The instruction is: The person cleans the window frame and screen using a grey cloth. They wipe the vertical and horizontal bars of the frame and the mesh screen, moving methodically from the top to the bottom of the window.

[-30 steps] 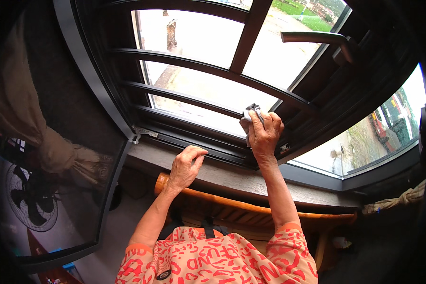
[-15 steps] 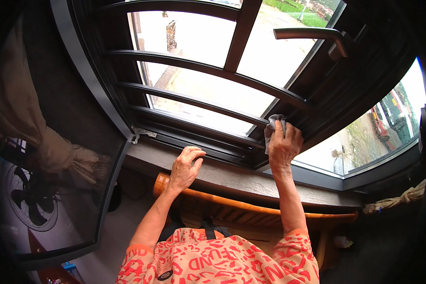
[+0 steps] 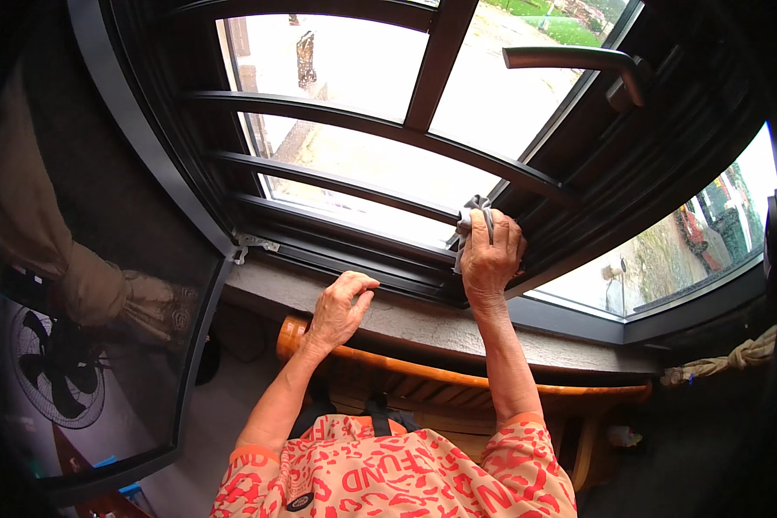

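Observation:
My right hand (image 3: 491,256) grips a crumpled grey cloth (image 3: 473,212), its fingers wrapped round it. The cloth presses on a dark horizontal bar (image 3: 380,197) of the window grille, near the bar's right end. Part of the cloth is hidden behind my fingers. Lower and to the left, my left hand (image 3: 340,309) rests at the edge of the dark window frame (image 3: 319,261), just above the sill (image 3: 406,318). Its fingers are loosely bent, the thumb stands apart, and nothing shows in it.
A window handle (image 3: 570,59) juts out at upper right. An opened screen panel (image 3: 138,380) stands on the left, with a fan (image 3: 56,367) visible through it. Below the sill runs a wooden bench back (image 3: 457,373). Tied curtains (image 3: 86,276) hang on the left.
My right hand has moved a little left with the cloth, onto the bar. My left hand has stayed nearly in place.

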A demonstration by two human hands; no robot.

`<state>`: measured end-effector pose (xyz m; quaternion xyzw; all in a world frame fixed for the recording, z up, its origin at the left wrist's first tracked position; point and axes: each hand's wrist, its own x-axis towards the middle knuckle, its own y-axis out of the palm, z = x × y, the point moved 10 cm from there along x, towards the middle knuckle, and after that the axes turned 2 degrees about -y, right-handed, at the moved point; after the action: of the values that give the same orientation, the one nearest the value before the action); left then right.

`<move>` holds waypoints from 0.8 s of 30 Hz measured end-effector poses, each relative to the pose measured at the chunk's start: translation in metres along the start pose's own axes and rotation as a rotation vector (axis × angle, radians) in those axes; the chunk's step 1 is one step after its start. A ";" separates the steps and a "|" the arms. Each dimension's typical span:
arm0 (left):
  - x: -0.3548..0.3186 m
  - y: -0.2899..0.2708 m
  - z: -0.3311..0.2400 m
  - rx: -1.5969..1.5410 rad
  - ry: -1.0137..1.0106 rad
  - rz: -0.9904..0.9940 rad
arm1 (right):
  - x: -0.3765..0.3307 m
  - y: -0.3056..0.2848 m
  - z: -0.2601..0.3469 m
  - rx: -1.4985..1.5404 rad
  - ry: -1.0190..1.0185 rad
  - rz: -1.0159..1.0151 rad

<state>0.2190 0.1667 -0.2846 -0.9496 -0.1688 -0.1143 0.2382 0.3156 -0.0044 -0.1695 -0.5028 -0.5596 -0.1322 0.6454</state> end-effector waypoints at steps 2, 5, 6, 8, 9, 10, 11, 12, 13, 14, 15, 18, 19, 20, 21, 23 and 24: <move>0.001 0.004 0.000 -0.014 -0.005 0.015 | 0.001 0.003 0.010 0.060 -0.043 -0.002; 0.003 0.011 0.001 -0.028 -0.006 0.030 | 0.009 0.006 0.026 0.273 -0.085 0.009; 0.003 0.012 0.002 -0.031 -0.005 0.033 | 0.014 0.006 0.033 0.381 -0.099 0.009; 0.004 0.013 0.002 -0.022 -0.011 0.052 | 0.023 0.008 0.039 0.649 -0.110 0.058; 0.004 0.013 0.002 -0.017 -0.014 0.060 | 0.025 0.006 0.034 0.664 -0.069 0.050; 0.005 0.010 0.003 -0.012 -0.008 0.050 | 0.027 0.003 0.031 0.683 -0.029 0.040; 0.005 0.006 0.005 -0.007 -0.002 0.039 | 0.028 0.004 0.027 0.702 0.011 0.031; 0.005 0.002 0.007 -0.001 0.003 0.027 | 0.028 0.001 0.022 0.554 0.027 -0.042; 0.004 0.000 0.009 0.000 0.001 0.020 | 0.027 0.001 0.021 0.350 0.031 -0.067; 0.004 -0.002 0.012 0.001 -0.001 0.013 | 0.023 0.012 0.024 0.292 0.030 -0.010; 0.004 -0.004 0.013 0.002 -0.003 0.005 | 0.019 0.021 0.029 0.234 0.028 0.046; 0.002 -0.007 0.020 -0.009 -0.014 0.000 | 0.022 0.022 0.051 0.304 -0.017 -0.026; 0.001 -0.008 0.022 -0.014 -0.014 0.002 | 0.024 0.024 0.057 0.338 -0.015 -0.029; 0.000 -0.009 0.023 -0.014 -0.021 0.006 | 0.026 0.027 0.064 0.354 -0.032 -0.053; -0.001 -0.011 0.025 -0.006 -0.022 -0.001 | 0.028 0.030 0.072 0.358 -0.042 -0.053; -0.004 -0.015 0.027 0.007 -0.020 -0.018 | 0.032 0.036 0.087 0.365 -0.067 -0.054; -0.005 -0.017 0.031 -0.003 -0.039 -0.020 | 0.033 0.039 0.095 0.361 -0.079 -0.056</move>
<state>0.2120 0.1947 -0.3059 -0.9503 -0.1825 -0.0985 0.2321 0.2997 0.1021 -0.1737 -0.3677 -0.6130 -0.0274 0.6987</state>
